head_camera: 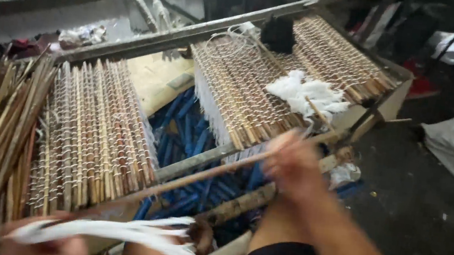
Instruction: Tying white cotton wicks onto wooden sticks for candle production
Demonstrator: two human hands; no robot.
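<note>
Two stick racks [97,136], one white fibre tuft [303,93], two hands [291,162].

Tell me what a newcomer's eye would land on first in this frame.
Two mats of thin sticks laced with white string fill the wooden frame: the left mat and the right mat, which carries a white fluffy tuft. In front, the blurred right hand grips a long stick; the left hand holds white strands.

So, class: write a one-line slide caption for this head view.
Right hand grips a long stick; left hand holds white strips.
</note>
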